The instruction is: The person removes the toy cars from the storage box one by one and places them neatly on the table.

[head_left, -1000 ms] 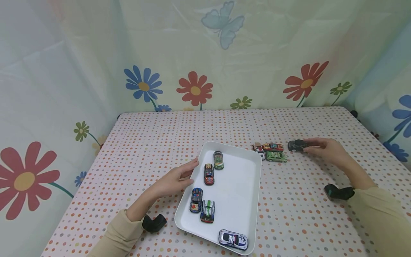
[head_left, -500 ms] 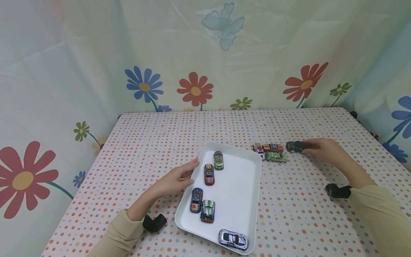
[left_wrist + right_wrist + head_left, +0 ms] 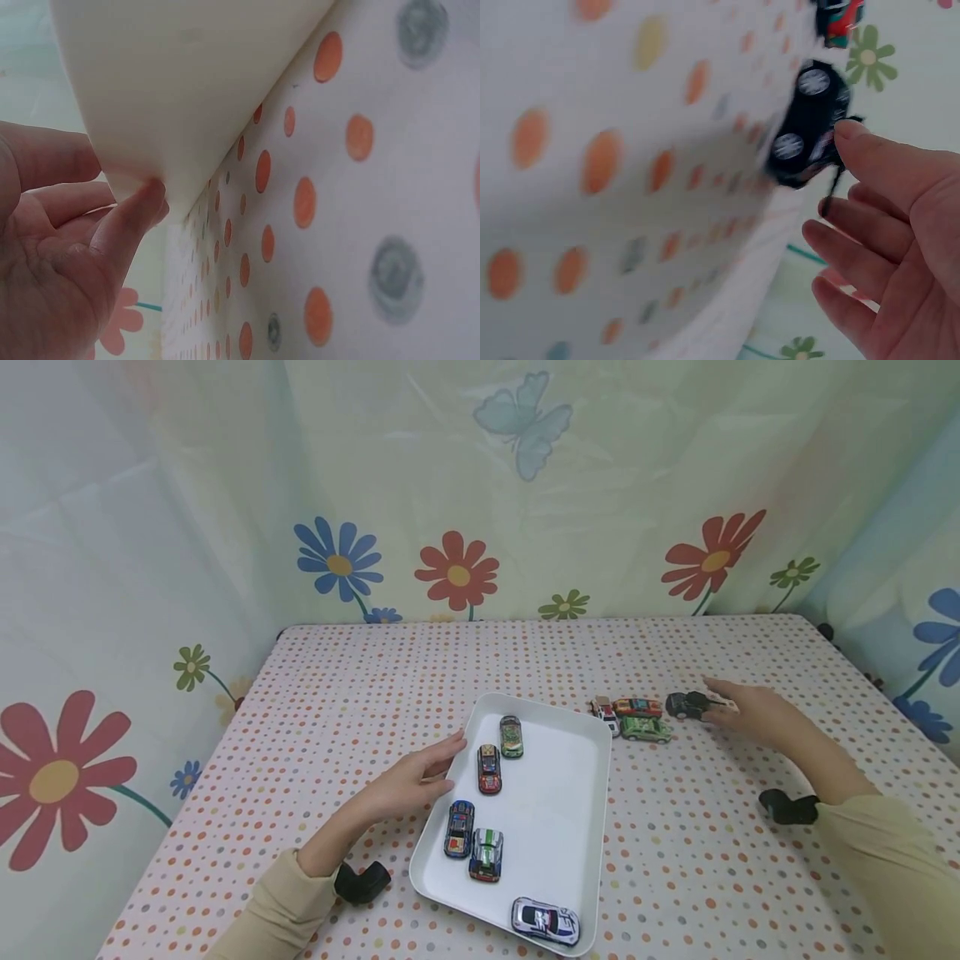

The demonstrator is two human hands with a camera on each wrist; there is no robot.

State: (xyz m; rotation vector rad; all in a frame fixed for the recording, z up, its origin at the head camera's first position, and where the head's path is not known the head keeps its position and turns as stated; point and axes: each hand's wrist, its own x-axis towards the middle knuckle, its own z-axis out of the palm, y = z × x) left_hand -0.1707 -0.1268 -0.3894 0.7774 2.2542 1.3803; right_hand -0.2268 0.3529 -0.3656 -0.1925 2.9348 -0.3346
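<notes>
Right hand (image 3: 761,717) is loosening, fingers now spreading wide, thumb seemingly touching black car (image 3: 684,704), so car is staying outside white tray (image 3: 555,785); left hand (image 3: 408,783) is pinching tray's rim.

Soft light — right-wrist view blurry

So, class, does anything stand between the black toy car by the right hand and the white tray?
Yes: a white-and-red car, a red-and-yellow car and a green car sit between the black toy car and the white tray, the white-and-red one nearest the tray.
</notes>
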